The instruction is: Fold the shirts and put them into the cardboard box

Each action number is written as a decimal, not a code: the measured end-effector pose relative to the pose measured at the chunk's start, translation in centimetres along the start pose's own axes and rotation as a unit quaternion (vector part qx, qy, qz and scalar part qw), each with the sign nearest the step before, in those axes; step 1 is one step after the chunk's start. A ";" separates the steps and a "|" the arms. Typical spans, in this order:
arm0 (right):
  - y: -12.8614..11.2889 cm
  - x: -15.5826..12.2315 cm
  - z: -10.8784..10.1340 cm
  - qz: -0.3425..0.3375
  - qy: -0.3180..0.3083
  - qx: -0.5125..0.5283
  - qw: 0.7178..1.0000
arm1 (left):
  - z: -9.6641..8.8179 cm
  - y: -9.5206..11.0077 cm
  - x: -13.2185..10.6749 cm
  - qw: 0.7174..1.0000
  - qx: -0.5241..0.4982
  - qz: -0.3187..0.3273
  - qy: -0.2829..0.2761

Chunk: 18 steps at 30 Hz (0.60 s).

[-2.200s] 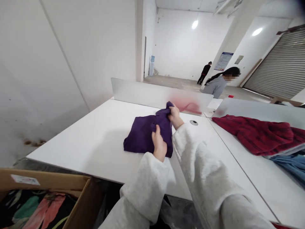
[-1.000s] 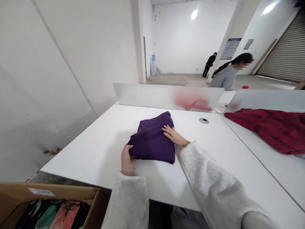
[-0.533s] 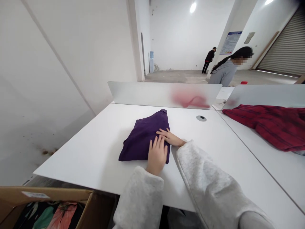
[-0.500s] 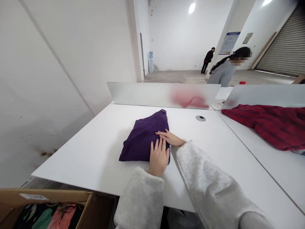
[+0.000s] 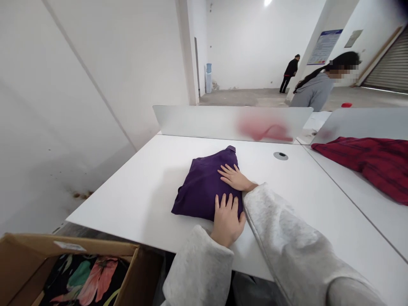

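Note:
A folded purple garment (image 5: 204, 185) lies on the white table (image 5: 143, 191) in front of me. My left hand (image 5: 227, 219) rests flat at its near right corner, fingers stretched out over the cloth. My right hand (image 5: 235, 177) lies flat on the garment's right side, fingers spread and pointing left. Both arms wear pale grey fleece sleeves. Neither hand grips anything.
A cardboard box (image 5: 63, 272) with flowered cloth stands at the lower left below the table edge. A red plaid garment (image 5: 369, 161) lies on the adjoining table at right. A frosted divider (image 5: 207, 121) runs along the back. A person in grey (image 5: 314, 91) stands beyond it, another far off.
The left hand moved from the garment's left near corner to its right near corner and now lies flat. The right hand stays pressed on the cloth. The view shifted slightly.

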State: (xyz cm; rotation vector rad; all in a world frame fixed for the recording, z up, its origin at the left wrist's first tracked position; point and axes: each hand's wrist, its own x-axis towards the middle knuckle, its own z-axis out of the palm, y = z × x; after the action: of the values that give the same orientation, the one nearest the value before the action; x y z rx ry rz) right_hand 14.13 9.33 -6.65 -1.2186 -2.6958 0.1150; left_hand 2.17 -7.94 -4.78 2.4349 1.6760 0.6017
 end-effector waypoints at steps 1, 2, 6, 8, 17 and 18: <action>0.3 0.5 0.1 0.005 0.006 -0.012 1.000 | -0.1 0.0 0.0 1.000 -0.002 -0.001 -0.004; 0.6 0.9 0.2 0.009 0.016 -0.021 1.000 | -0.2 0.1 0.0 1.000 -0.003 -0.002 -0.008; 1.2 2.4 0.1 0.028 0.047 -0.031 0.998 | -0.3 0.0 0.3 1.000 -0.006 -0.011 -0.019; 1.4 2.7 -0.1 0.050 0.062 -0.009 0.997 | -0.3 0.0 0.4 1.000 -0.003 -0.014 -0.019; -0.6 -1.4 -2.1 -0.038 -0.018 0.010 0.999 | -1.8 0.8 -3.0 0.999 0.001 0.042 -0.003; -1.2 -2.2 -2.2 -0.064 -0.026 0.013 0.998 | -2.5 0.3 -2.9 0.999 -0.007 0.047 -0.004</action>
State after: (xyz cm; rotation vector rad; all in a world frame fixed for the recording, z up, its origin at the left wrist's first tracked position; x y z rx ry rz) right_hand 15.15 6.88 -4.66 -1.0453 -2.7985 0.1651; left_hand 0.60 -11.03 -3.09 2.5148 1.5549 0.6122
